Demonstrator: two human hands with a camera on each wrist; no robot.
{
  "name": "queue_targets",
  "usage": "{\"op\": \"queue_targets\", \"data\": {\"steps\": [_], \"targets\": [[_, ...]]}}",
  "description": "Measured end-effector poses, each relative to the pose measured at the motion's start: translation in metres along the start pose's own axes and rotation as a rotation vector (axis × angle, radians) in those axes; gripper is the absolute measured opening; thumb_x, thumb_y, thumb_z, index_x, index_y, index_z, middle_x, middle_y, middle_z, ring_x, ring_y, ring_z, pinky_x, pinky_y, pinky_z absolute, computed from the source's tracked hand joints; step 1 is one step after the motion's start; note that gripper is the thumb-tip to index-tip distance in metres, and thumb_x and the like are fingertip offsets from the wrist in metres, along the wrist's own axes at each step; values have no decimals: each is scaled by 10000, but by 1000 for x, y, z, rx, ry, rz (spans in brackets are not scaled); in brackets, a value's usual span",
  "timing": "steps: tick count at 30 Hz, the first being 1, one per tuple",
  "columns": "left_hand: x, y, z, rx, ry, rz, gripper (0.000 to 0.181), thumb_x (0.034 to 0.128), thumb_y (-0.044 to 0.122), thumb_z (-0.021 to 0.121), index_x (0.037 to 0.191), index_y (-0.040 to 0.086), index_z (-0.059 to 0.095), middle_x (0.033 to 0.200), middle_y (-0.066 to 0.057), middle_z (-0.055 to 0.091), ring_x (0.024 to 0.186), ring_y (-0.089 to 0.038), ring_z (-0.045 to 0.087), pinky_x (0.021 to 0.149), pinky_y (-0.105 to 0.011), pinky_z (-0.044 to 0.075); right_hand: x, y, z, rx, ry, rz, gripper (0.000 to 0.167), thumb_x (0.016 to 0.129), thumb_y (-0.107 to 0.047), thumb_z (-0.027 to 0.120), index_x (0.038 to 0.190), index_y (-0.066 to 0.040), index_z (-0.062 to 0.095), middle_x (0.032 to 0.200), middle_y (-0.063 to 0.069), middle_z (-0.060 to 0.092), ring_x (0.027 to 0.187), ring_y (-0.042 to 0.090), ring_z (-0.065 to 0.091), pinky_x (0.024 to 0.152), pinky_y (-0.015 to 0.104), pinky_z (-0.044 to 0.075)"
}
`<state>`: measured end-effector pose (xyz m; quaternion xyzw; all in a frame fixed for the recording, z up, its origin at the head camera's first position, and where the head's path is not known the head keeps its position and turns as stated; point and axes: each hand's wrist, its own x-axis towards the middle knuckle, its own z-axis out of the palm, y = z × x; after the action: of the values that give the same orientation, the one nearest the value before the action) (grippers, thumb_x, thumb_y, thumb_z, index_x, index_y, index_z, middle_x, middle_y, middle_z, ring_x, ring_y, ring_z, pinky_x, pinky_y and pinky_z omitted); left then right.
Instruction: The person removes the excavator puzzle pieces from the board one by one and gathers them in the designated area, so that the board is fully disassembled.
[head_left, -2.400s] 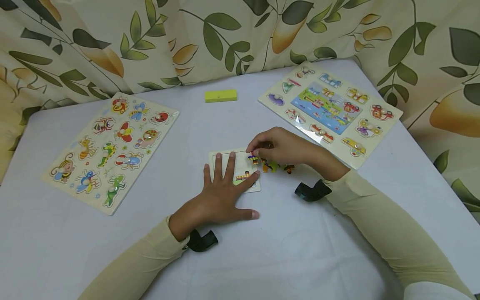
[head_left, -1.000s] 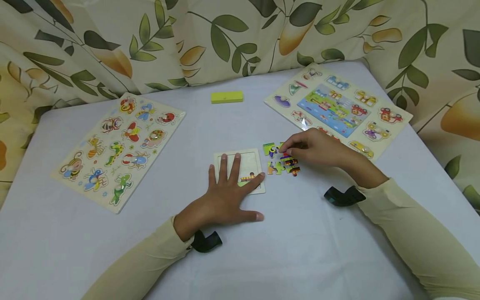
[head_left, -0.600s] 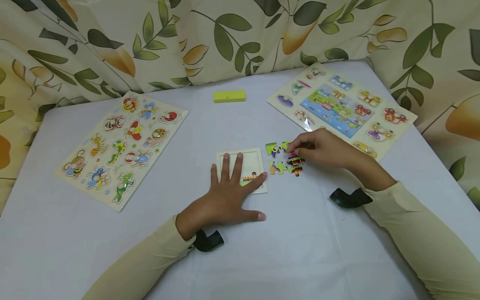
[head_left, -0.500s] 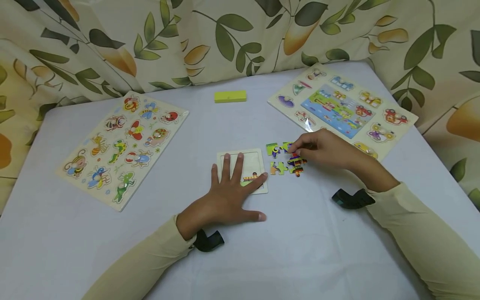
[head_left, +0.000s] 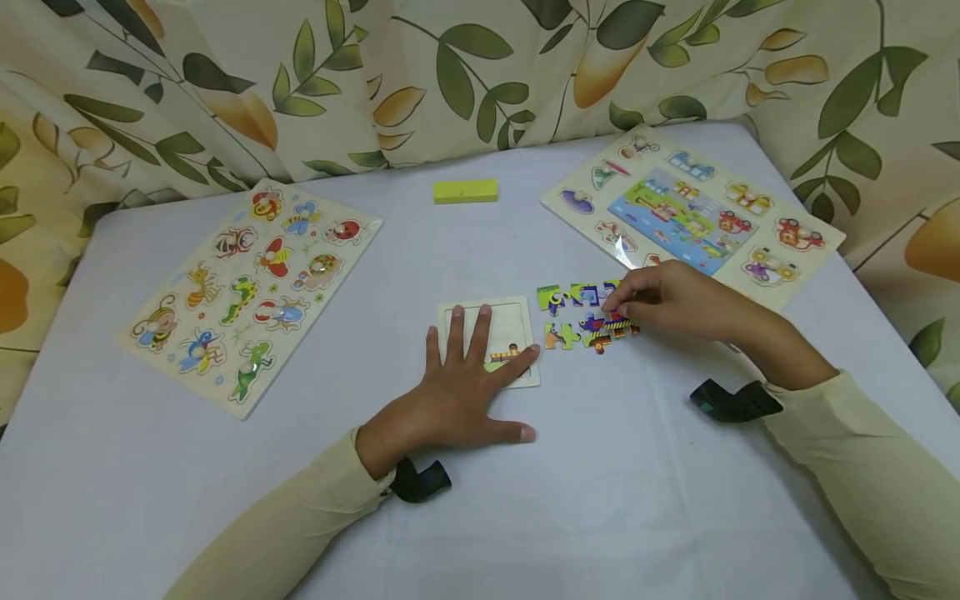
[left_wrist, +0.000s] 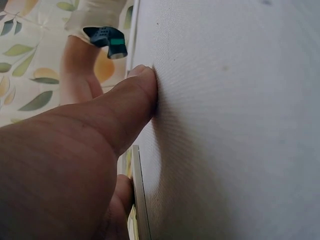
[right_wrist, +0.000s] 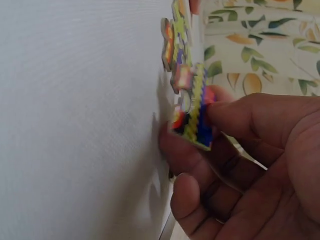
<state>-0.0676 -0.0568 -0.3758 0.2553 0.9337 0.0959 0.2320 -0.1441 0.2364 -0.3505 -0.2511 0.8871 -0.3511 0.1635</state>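
My left hand (head_left: 453,400) rests with spread, straight fingers across a small cream puzzle tray (head_left: 507,317), its thumb (left_wrist: 137,95) touching the white cloth. One picture piece (head_left: 508,355) sits in the tray's lower right part, partly behind my index finger. Just right of the tray lie several colourful jigsaw pieces (head_left: 561,336) in two rough rows. Above their right end, my right hand (head_left: 682,307) pinches a jigsaw piece (right_wrist: 192,112) between thumb and fingers. In the right wrist view this piece is tilted up off the cloth, showing yellow and blue stripes. My fingers cover part of it in the head view.
An insect peg puzzle board (head_left: 251,292) lies at the left. A vehicle peg puzzle board (head_left: 693,208) lies at the back right, partly behind my right hand. A yellow-green block (head_left: 465,192) sits at the back, before a leaf-patterned curtain (head_left: 480,75).
My right hand has moved rightward from the tray's edge along the loose pieces, uncovering more of them. My left hand stays on the tray. The whole view has shifted slightly.
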Motion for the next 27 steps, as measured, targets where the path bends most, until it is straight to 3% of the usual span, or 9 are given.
{"op": "queue_targets", "data": {"steps": [2, 3, 27], "targets": [[0, 0, 0, 4, -5, -4, 957, 761, 753, 606, 1536, 456, 129, 1571, -153, -256, 1358, -413, -339, 1024, -672, -149, -2, 0, -1, -22, -21, -2, 203, 891, 67, 611, 956, -74, 742, 948, 13, 700, 798, 141, 548, 681, 234, 441], [0, 0, 0, 4, -5, -4, 956, 761, 752, 606, 1536, 456, 130, 1571, -153, -255, 1358, -413, -339, 1024, -672, -149, -2, 0, -2, -29, -28, -2, 206, 886, 72, 613, 948, -77, 742, 939, 10, 699, 791, 143, 547, 669, 228, 443], [0, -1, 0, -11, -6, 0, 946, 768, 752, 602, 1533, 460, 128, 1570, -148, -259, 1357, -405, -344, 1027, -663, -155, -5, -2, -5, -172, -55, 15, 177, 894, 30, 647, 975, -87, 751, 969, 6, 703, 784, 157, 517, 651, 255, 426]]}}
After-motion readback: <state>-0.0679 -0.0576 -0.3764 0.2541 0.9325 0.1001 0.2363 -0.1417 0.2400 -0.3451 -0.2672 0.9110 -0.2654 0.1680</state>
